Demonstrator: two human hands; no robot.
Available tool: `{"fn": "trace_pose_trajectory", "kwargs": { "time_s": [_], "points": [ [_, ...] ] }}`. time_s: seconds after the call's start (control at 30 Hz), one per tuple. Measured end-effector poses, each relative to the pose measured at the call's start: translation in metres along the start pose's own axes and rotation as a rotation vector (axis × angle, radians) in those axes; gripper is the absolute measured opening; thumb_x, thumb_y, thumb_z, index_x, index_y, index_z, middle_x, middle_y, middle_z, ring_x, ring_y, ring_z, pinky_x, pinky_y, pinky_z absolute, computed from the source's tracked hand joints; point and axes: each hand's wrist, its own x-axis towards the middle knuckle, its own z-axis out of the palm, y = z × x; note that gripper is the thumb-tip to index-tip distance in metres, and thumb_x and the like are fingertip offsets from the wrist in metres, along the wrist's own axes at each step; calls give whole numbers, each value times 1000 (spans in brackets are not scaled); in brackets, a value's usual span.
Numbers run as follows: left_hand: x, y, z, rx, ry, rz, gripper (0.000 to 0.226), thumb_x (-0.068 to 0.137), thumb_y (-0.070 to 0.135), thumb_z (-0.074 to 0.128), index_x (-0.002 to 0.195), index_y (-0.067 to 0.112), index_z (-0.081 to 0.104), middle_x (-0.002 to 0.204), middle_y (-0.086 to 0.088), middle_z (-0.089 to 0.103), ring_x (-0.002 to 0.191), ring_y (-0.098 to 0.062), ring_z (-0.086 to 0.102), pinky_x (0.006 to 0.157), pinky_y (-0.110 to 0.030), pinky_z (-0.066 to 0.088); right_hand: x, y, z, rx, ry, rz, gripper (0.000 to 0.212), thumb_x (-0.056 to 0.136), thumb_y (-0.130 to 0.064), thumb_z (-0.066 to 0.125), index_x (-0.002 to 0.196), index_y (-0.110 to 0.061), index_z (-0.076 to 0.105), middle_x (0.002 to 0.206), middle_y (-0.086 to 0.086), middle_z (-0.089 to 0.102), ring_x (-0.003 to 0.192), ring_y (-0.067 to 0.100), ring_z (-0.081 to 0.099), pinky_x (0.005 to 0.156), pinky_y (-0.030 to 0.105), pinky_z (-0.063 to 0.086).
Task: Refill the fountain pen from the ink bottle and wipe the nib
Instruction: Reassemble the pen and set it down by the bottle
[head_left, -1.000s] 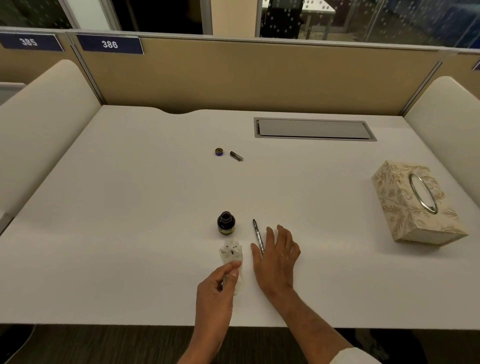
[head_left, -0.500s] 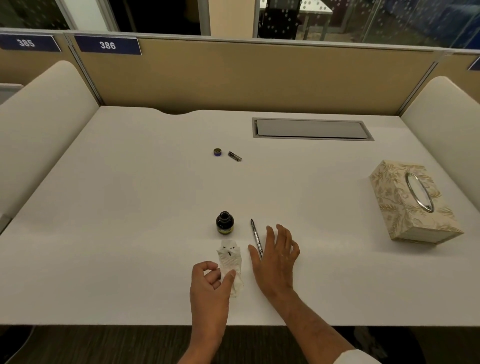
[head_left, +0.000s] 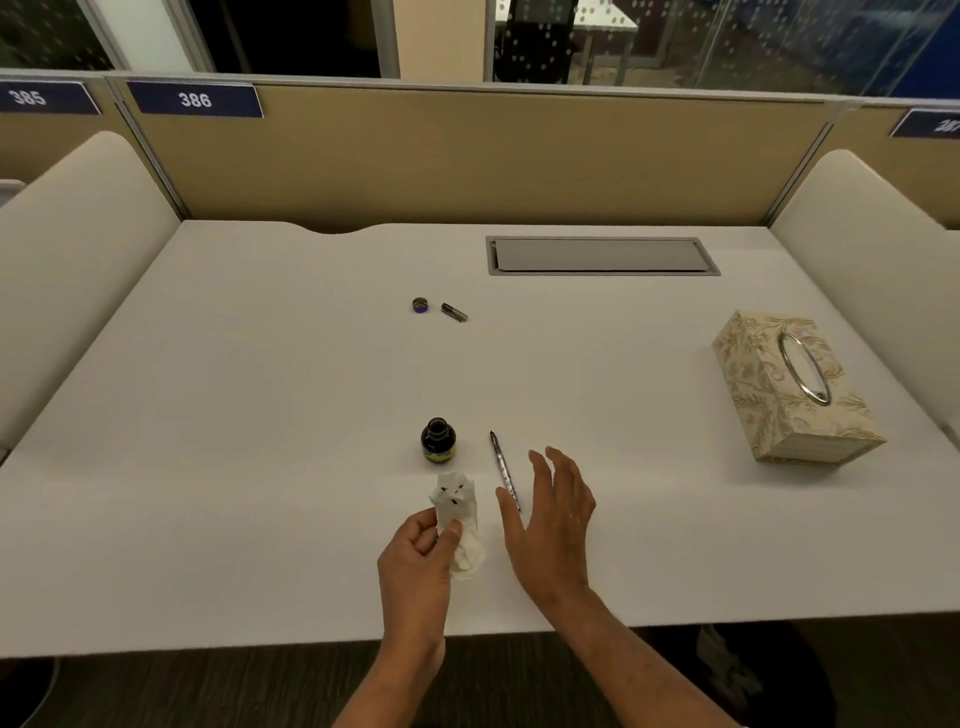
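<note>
A small dark ink bottle (head_left: 438, 441) stands uncapped near the front middle of the white desk (head_left: 260, 415). Just right of it lies the fountain pen (head_left: 504, 469), nib pointing away from me. A crumpled white tissue (head_left: 458, 514) with dark ink spots lies in front of the bottle. My left hand (head_left: 421, 558) pinches the tissue's near part between thumb and fingers. My right hand (head_left: 553, 512) hovers with fingers spread right beside the pen, holding nothing. Farther back lie the bottle cap (head_left: 420, 305) and the pen's cap (head_left: 454, 312).
A patterned tissue box (head_left: 789, 389) with a metal ring opening sits at the right. A grey cable hatch (head_left: 602, 255) is set in the desk at the back. Beige partitions close off the back and both sides.
My left hand has curled and taken the tissue between thumb and fingers. My right hand has lifted off the desk, its fingers raised beside the pen.
</note>
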Motion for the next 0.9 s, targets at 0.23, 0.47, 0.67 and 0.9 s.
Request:
{"fn": "trace_pose_trajectory", "kwargs": {
  "time_s": [0.23, 0.47, 0.67, 0.9],
  "points": [
    [-8, 8, 14, -147, -59, -86, 21, 92, 3, 69, 111, 13, 69, 102, -4, 77, 94, -19, 73, 82, -31, 57, -38, -28, -54, 557, -84, 255, 28, 98, -38, 58, 125, -33, 57, 121, -21, 61, 112, -1, 59, 87, 16, 52],
    [-37, 2, 38, -209, -157, -176, 26, 84, 0, 75, 109, 4, 71, 107, -16, 78, 107, -35, 71, 102, -48, 54, -68, -29, -90, 750, -186, 432, 10, 92, -33, 70, 101, -35, 69, 95, -17, 75, 88, 7, 70, 80, 34, 62],
    [-91, -10, 70, -240, -179, -222, 31, 81, -4, 76, 112, -2, 70, 104, -19, 78, 100, -34, 72, 99, -50, 56, -90, 8, -138, 821, -142, 492, 11, 90, -22, 72, 100, -26, 74, 92, -6, 78, 88, 14, 74, 83, 40, 62],
    [-178, -51, 130, -215, -180, -191, 25, 82, -3, 75, 107, 1, 73, 102, -17, 79, 97, -30, 74, 79, -37, 60, -128, 92, -201, 894, -137, 494, 8, 89, -16, 74, 95, -20, 77, 88, -1, 80, 85, 13, 76, 80, 34, 63]
  ]
}}
